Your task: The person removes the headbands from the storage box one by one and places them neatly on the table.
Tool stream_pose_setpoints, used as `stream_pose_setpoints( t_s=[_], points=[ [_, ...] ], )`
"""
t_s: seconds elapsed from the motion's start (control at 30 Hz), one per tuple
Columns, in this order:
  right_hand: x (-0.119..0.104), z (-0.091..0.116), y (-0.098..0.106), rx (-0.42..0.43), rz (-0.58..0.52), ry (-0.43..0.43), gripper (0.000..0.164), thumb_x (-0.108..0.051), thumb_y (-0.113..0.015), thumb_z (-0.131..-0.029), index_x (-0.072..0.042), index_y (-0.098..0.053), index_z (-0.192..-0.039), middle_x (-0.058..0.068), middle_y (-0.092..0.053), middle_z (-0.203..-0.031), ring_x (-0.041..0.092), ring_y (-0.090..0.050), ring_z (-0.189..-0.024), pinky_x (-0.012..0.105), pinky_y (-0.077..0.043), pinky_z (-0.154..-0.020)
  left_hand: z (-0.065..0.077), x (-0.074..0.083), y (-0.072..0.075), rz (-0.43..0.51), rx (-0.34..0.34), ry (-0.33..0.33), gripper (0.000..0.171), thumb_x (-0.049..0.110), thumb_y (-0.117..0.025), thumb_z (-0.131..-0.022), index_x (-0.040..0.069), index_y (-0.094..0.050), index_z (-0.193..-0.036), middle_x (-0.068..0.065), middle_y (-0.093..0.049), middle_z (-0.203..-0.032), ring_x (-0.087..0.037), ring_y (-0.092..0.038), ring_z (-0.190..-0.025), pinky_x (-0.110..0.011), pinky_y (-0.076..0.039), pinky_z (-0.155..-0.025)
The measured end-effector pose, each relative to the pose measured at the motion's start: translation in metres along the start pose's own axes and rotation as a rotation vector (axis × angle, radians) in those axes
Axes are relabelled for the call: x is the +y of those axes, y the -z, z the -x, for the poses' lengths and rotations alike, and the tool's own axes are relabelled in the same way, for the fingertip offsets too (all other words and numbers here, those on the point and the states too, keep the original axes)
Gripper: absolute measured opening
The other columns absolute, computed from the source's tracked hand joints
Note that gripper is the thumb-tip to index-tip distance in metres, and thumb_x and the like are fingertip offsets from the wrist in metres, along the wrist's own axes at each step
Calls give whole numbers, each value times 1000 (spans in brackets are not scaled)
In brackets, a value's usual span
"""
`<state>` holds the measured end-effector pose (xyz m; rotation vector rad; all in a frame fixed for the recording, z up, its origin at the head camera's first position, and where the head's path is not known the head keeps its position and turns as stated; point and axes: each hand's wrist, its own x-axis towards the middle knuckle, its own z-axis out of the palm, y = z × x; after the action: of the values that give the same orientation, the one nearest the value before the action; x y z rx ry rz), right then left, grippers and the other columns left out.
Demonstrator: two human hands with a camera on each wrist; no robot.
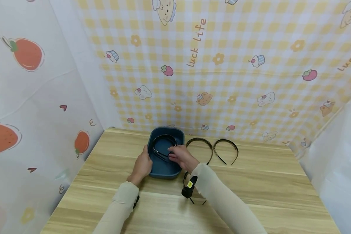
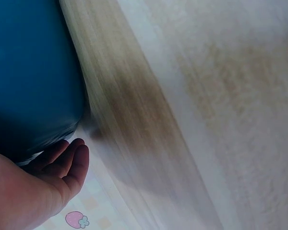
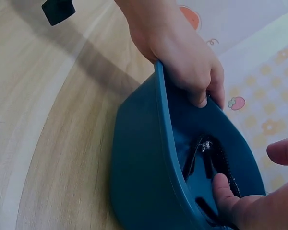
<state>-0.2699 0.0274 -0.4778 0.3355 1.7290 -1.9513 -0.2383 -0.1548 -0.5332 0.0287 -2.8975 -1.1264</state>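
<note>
A deep blue plastic bin [image 1: 163, 176] stands on the wooden table, with black toothed headbands [image 1: 165, 135] lying inside. My left hand [image 1: 141, 166] grips its left wall, the thumb over the rim in the right wrist view and curled fingers outside in the left wrist view. Inside the bin's right side is my right hand [image 1: 182, 157]. Its thumb [image 3: 223, 189] and another finger are spread apart, near a headband [image 3: 223, 160] with a shiny ornament. Beside the bin lie two more headbands, one larger [image 1: 199, 139] and one smaller [image 1: 226, 141].
Another headband [image 1: 185, 178] lies partly hidden under my right wrist, its ends showing below. A patterned yellow-checked cloth [image 1: 210, 97] hangs behind the table [image 1: 266, 182]. White fabric [image 1: 336, 162] borders the right side, and fruit-printed fabric [image 1: 32, 97] the left.
</note>
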Motion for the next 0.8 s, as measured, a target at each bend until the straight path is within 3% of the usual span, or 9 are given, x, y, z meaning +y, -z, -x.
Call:
stream_pose_setpoints(
  t_s=[0.3, 0.53, 0.67, 0.8],
  points=[
    [-1, -3, 0, -1, -11, -28, 46, -13, -54, -101, 2, -41, -143, 21, -48, -139, 34, -52, -127, 42, -48, -102, 0, 0, -1, 4, 14, -14, 55, 0, -35, -101, -6, -22, -153, -29, -66, -112, -39, -66, -99, -51, -52, -87],
    [-2, -7, -1, 2, -62, -9, 48, -13, -54, -102, 4, -41, -145, 26, -45, -144, 35, -52, -129, 42, -46, -104, 0, 1, 0, -7, -1, -2, 56, 0, -36, -100, -7, -20, -154, -24, -68, -98, -36, -67, -91, -49, -53, -82],
    [-2, -8, 0, 36, -107, 11, 41, -12, -54, -102, 5, -48, -138, 26, -52, -139, 29, -64, -114, 37, -51, -99, 0, 1, 0, -6, -1, -5, 56, 1, -36, -100, -7, -20, -154, -25, -68, -99, -35, -67, -88, -49, -53, -80],
    [-2, -7, 2, 101, -82, 24, 36, -18, -59, -100, 1, -55, -131, 21, -65, -123, 18, -71, -88, 30, -58, -82, 0, 0, 1, -3, -3, -2, 57, 1, -36, -100, -8, -20, -154, -25, -67, -99, -35, -67, -87, -49, -53, -81]
  ],
)
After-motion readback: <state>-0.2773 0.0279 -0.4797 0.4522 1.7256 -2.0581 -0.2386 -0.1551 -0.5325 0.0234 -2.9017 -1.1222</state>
